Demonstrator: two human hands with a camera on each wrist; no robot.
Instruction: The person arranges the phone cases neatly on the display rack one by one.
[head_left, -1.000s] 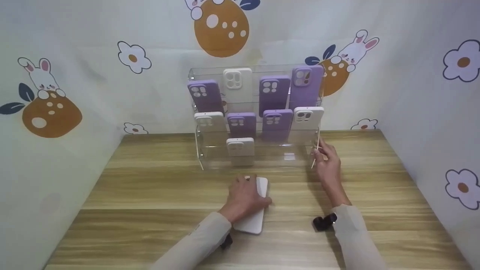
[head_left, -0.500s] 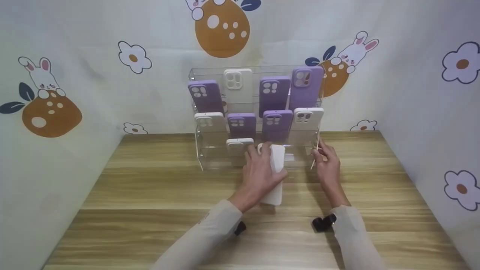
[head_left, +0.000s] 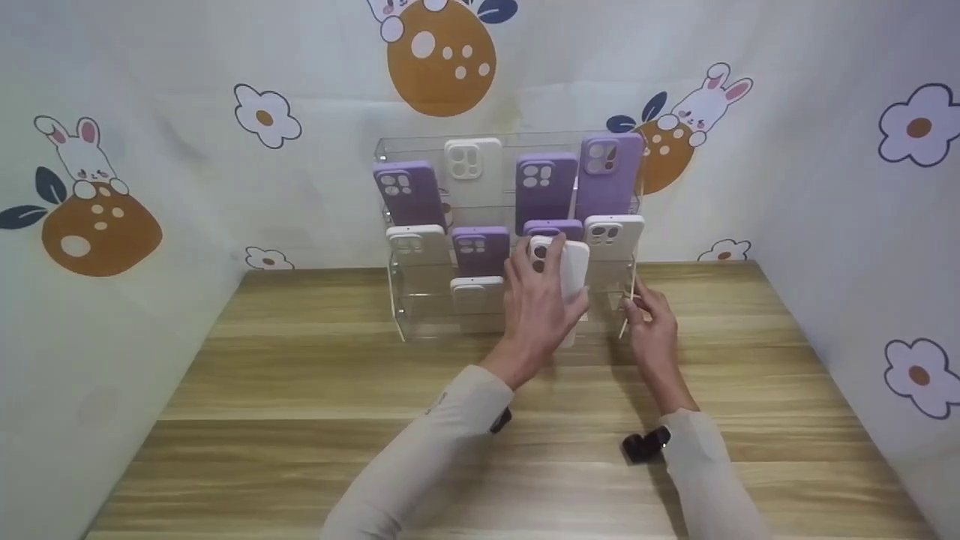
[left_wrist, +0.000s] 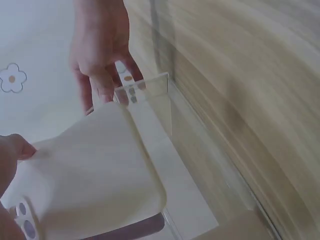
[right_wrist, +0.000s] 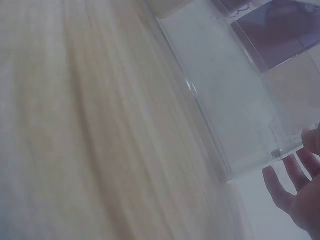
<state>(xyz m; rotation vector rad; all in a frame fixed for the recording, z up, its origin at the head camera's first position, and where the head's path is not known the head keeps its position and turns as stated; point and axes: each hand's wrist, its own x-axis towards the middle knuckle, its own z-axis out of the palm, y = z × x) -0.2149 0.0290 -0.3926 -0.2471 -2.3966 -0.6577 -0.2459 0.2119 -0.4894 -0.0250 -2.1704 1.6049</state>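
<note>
My left hand (head_left: 536, 311) grips a white phone case (head_left: 576, 271) by its long edges, fingers on one side and thumb on the other. The case stands tilted, camera cutouts at the top, in front of the clear acrylic display rack (head_left: 431, 324). It partly covers a purple phone case (head_left: 553, 225) on the middle tier. In the left wrist view the white case's lower end reaches over the rack's bottom tier. My right hand (head_left: 655, 330) pinches the rack's right side panel, also visible in the right wrist view, where fingers (right_wrist: 275, 187) lie along the panel's edge.
Purple and white cases lean on the upper tiers, among them a white case (head_left: 486, 176) at the top. One white case (head_left: 477, 294) stands on the bottom tier, left of my hand. The wood-grain table (head_left: 300, 420) meets printed fabric walls (head_left: 315, 195) behind and at both sides.
My left hand has lifted the white phone case off the table and carried it forward and slightly right to the rack, tilting it more upright. The right hand stays on the side panel.
</note>
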